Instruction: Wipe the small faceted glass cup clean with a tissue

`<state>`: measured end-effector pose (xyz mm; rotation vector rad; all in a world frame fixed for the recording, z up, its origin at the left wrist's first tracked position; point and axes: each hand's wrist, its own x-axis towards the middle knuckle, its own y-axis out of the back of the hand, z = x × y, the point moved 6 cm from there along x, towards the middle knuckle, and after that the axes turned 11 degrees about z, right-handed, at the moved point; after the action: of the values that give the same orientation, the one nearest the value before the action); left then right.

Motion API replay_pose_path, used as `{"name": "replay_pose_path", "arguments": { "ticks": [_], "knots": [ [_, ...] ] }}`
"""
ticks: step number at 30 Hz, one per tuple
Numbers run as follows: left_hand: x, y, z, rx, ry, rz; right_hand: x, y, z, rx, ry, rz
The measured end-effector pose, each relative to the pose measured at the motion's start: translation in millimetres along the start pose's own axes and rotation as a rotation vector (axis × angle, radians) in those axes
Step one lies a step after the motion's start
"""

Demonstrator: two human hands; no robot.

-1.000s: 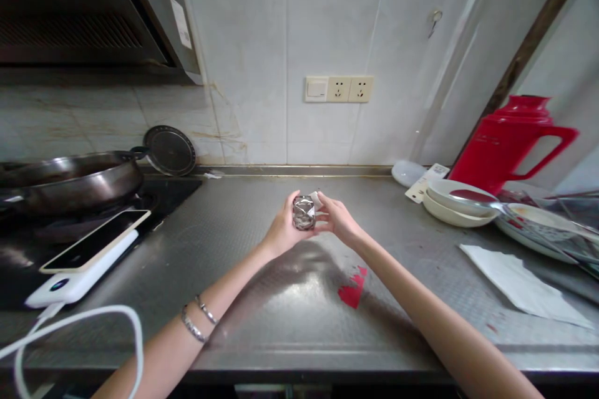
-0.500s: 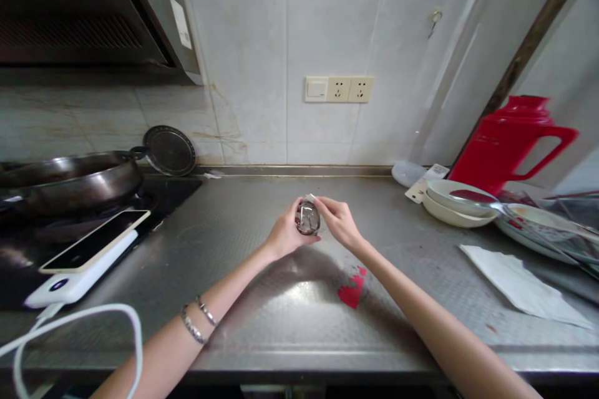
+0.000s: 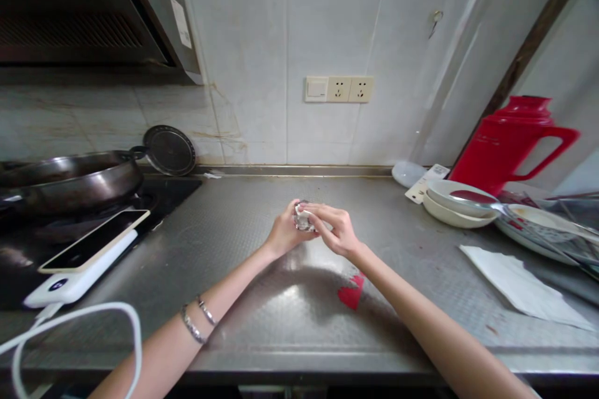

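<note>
In the head view, my left hand is wrapped around a small, clear, round glass vessel above the steel counter; I cannot make out its exact kind. Bent over it from the right, my right hand pinches a small piece of white tissue against the glass. The right fingers cover part of the vessel's face. Below the hands, a torn red scrap lies on the counter.
To the left are a stove with a steel pan, a phone and a white power bank with a cable. At the right stand stacked bowls, a red thermos and a folded white tissue.
My right hand has moved left from the vessel's upper right edge across its face, carrying the tissue over the glass. My left hand has barely shifted, and the vessel looks slightly tilted.
</note>
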<state>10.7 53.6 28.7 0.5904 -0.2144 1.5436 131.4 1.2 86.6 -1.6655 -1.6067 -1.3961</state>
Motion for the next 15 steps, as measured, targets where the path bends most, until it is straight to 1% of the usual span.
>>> {"name": "replay_pose_path", "arguments": {
  "ticks": [2,4,6,7,8,9,11,13,15],
  "knots": [
    [0.1,-0.7,-3.1,-0.008,0.03,-0.003,2.5,8.1,8.1,-0.018,-0.141,0.111],
    [-0.9,-1.6,-2.8,-0.017,0.035,-0.016,3.3,18.2,20.1,-0.061,-0.281,0.263],
    [-2.3,-1.6,-1.5,-0.006,0.039,-0.018,3.1,25.1,30.2,-0.104,-0.354,0.377],
    [-2.9,-1.5,-0.8,0.007,0.038,-0.016,3.0,25.8,33.9,-0.122,-0.364,0.394],
    [-3.4,-1.1,0.0,0.019,0.036,-0.009,2.8,24.0,36.8,-0.136,-0.361,0.376],
    [-3.5,-0.9,0.9,0.027,0.03,-0.006,2.4,20.2,38.7,-0.142,-0.347,0.332],
    [-3.0,-0.3,2.5,0.038,0.011,0.005,0.1,9.8,39.0,-0.138,-0.284,0.214],
    [-1.3,1.3,2.5,0.038,0.009,0.031,-3.6,1.3,34.4,-0.121,-0.183,0.137],
    [0.8,2.3,1.0,0.028,0.022,0.045,-6.7,-2.9,26.8,-0.112,-0.069,0.119]
  ]
}}
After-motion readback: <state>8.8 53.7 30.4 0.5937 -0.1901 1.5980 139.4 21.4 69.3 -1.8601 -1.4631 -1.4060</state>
